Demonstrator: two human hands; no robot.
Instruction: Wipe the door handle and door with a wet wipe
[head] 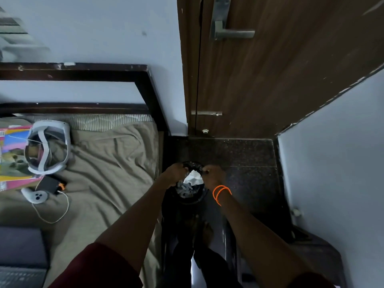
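- Fingers (182,166) of both my hands pinch the dark bin liner's rim (192,163), below the door handle (232,33).
- Crumpled white wipe (192,178) sits inside: light, limp, damp; I'd pinch a corner.

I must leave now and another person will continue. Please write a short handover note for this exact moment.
Left hand and right hand: both low over a dark bin on the floor, fingers gripping its black liner.
A white crumpled wipe sits at the bin's mouth between the hands.
The door handle and door are above, untouched at this moment.
Whether wiping is finished cannot be told; check both.
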